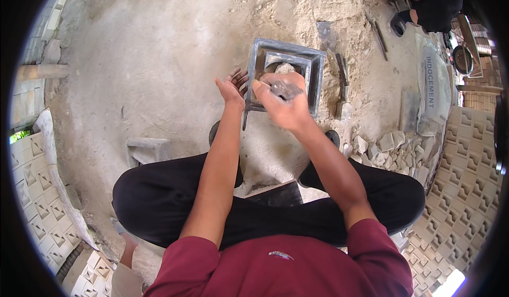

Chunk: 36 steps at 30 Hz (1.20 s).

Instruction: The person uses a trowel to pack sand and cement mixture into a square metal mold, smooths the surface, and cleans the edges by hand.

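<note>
A grey square mould frame (318, 85) lies on the dusty ground in front of me, with a smaller inner frame (302, 59) inside it. Over the mould my right hand (289, 110) is closed around a rough grey-brown object (286, 89), whose kind I cannot make out. A pale crumbly lump (284, 68) shows just beyond its knuckles, inside the inner frame. My left hand (233, 87) is beside the mould's left wall, fingers spread and nothing in them. My right hand hides part of the mould's interior.
Dark bars (342, 70) lie right of the mould. Broken pale chunks (392, 148) are heaped beside a cement sack (430, 85). Patterned blocks (461, 164) are stacked along both sides. Another person (437, 3) works at the far right; a leg (127, 254) shows at lower left.
</note>
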Each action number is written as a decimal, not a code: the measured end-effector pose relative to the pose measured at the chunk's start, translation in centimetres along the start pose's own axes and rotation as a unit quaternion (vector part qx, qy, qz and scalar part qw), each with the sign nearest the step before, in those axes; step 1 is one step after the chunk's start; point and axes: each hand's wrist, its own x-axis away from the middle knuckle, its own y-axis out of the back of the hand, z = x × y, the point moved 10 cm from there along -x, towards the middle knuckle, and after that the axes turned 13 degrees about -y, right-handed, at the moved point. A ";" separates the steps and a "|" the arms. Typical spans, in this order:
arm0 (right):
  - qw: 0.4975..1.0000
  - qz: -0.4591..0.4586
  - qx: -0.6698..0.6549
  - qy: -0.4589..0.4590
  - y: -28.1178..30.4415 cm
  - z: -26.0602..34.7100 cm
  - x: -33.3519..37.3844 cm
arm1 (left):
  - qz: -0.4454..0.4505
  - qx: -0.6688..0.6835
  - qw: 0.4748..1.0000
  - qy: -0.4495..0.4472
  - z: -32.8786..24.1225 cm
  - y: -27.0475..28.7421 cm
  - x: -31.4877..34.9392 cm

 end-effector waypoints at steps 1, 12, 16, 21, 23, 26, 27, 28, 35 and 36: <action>1.000 -0.003 0.003 0.000 0.0 -0.8 0.2 | 0.005 -0.031 0.999 -0.012 -0.2 -0.4 0.1; 0.992 -0.030 0.019 0.124 0.2 0.6 0.8 | 0.022 -0.130 0.983 -0.126 -2.3 -1.8 1.2; 0.996 -0.037 0.032 0.076 0.8 -0.1 0.4 | 0.016 -0.213 0.953 -0.213 -3.9 -3.0 2.3; 0.995 0.010 0.018 0.095 0.4 -0.4 0.8 | 0.002 -0.257 0.926 -0.277 -5.6 -4.3 3.7; 0.996 0.026 -0.007 0.080 0.4 -0.1 1.2 | 0.000 -0.232 0.935 -0.268 -5.7 -3.5 3.2; 0.988 0.008 0.077 0.134 1.2 1.1 2.5 | -0.009 -0.239 0.941 -0.238 -4.8 -3.8 3.3; 0.987 0.007 0.080 0.136 1.4 0.7 2.4 | -0.007 -0.237 0.942 -0.239 -4.7 -3.7 3.1; 0.987 0.015 0.086 0.137 1.5 0.1 2.4 | -0.002 -0.272 0.926 -0.262 -5.1 -3.7 3.1; 0.985 -0.014 0.109 0.131 4.6 -0.3 4.0 | -0.019 -0.412 0.867 -0.280 -5.8 -4.0 3.1; 0.992 -0.016 0.081 0.098 4.9 -1.2 3.5 | -0.015 -0.410 0.867 -0.281 -5.8 -4.3 3.0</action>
